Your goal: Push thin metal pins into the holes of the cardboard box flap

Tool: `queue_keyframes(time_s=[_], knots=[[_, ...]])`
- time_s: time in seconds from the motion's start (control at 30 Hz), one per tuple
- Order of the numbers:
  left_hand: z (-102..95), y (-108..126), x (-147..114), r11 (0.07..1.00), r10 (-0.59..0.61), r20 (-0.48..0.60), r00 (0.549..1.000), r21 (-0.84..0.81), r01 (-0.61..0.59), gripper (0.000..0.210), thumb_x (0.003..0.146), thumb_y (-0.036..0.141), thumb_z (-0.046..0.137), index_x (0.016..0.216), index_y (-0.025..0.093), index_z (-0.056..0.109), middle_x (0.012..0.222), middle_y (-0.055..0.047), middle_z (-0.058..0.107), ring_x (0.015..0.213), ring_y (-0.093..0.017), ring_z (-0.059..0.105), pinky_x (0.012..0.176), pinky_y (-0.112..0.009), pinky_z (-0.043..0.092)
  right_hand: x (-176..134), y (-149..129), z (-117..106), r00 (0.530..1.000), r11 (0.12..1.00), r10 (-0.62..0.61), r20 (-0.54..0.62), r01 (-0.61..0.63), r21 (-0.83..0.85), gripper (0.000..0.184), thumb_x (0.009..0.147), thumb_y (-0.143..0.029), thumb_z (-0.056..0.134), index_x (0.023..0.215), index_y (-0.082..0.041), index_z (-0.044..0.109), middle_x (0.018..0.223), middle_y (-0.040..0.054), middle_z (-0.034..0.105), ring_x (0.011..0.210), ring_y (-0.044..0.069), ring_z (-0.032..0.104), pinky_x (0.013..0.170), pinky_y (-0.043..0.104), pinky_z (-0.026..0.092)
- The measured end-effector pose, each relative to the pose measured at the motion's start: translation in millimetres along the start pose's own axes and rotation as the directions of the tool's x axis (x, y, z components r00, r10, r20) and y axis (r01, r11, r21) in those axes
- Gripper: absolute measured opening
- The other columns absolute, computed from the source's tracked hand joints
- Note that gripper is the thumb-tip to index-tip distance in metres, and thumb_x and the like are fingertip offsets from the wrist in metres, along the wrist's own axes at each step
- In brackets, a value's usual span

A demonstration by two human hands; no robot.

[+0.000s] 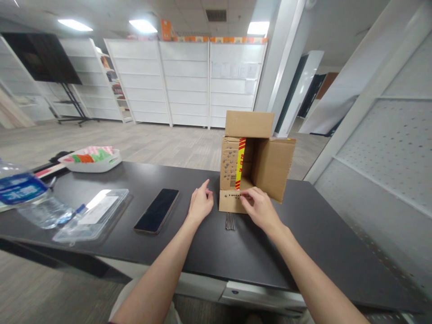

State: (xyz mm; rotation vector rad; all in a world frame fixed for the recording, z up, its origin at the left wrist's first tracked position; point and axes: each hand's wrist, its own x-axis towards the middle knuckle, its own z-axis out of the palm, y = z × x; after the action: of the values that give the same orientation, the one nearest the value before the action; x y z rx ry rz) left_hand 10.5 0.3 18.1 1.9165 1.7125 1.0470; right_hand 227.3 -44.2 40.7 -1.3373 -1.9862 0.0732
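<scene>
A cardboard box (257,157) stands on the dark table with its opening toward me. Its lower front flap (232,207) has a row of small holes, and several dark round heads dot the left flap (227,157). My right hand (259,206) is at the lower flap, thumb and index finger pinched together at the row; whatever is between the fingertips is too small to make out. To the left of the box rests my left hand (201,202), holding nothing, index finger stretched out and thumb apart. Several thin metal nails (230,221) lie side by side just below the flap.
Left of my left hand lies a black smartphone (157,210). Farther left are a clear plastic case (92,216), a water bottle (33,193) lying tilted, and a white tray (92,166) with colourful items. A perforated panel (388,180) borders the table's right side.
</scene>
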Motion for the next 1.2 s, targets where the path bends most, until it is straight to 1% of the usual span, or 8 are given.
queue_keyframes(time_s=[0.13,0.23,0.4,0.9,1.2], knots=[[0.4,-2,0,1.000,0.002,0.002,1.000,-0.013,-0.002,0.056,0.087,0.015,0.049,0.143,0.014,0.046,0.094,-0.005,0.075,0.110,-0.021,0.066,0.112,-0.041,0.040,0,4,11,1.000,0.999,0.007,-0.028,-0.008,-0.036,0.015,0.092,-0.024,0.051,0.093,-0.022,0.066,0.090,0.0058,0.067,0.083,0.021,0.061,0.076,0.035,0.046],[1.1,-3,0,1.000,0.005,0.001,1.000,-0.028,-0.005,0.056,0.087,0.015,0.049,0.143,0.012,0.046,0.094,-0.006,0.075,0.111,-0.021,0.066,0.113,-0.042,0.039,-1,6,14,0.998,0.999,0.034,-0.059,-0.036,-0.039,0.015,0.091,-0.023,0.052,0.093,-0.021,0.067,0.089,0.0057,0.066,0.082,0.021,0.061,0.076,0.035,0.045],[1.5,-3,1,0.999,0.000,-0.002,1.000,-0.041,0.000,0.057,0.086,0.014,0.050,0.142,0.012,0.047,0.094,-0.007,0.075,0.111,-0.022,0.066,0.113,-0.044,0.040,-2,9,16,0.992,0.996,0.083,-0.094,-0.085,-0.013,0.014,0.090,-0.023,0.053,0.092,-0.021,0.067,0.086,0.0051,0.065,0.080,0.020,0.060,0.074,0.033,0.046],[0.4,0,1,1.000,0.005,-0.005,1.000,-0.023,-0.005,0.056,0.086,0.014,0.050,0.143,0.011,0.046,0.095,-0.008,0.075,0.110,-0.022,0.066,0.111,-0.043,0.042,-1,11,23,0.983,0.994,0.109,-0.146,-0.112,-0.014,0.014,0.086,-0.022,0.052,0.083,-0.019,0.065,0.082,0.0057,0.064,0.077,0.020,0.058,0.073,0.033,0.044],[-1.0,2,1,1.000,-0.008,-0.004,1.000,-0.006,0.008,0.056,0.087,0.015,0.049,0.143,0.011,0.047,0.097,-0.008,0.075,0.110,-0.022,0.067,0.109,-0.042,0.043,-1,10,23,0.982,0.991,0.125,-0.142,-0.129,-0.019,0.012,0.086,-0.023,0.052,0.081,-0.020,0.062,0.081,0.0052,0.062,0.076,0.020,0.057,0.073,0.032,0.042]])
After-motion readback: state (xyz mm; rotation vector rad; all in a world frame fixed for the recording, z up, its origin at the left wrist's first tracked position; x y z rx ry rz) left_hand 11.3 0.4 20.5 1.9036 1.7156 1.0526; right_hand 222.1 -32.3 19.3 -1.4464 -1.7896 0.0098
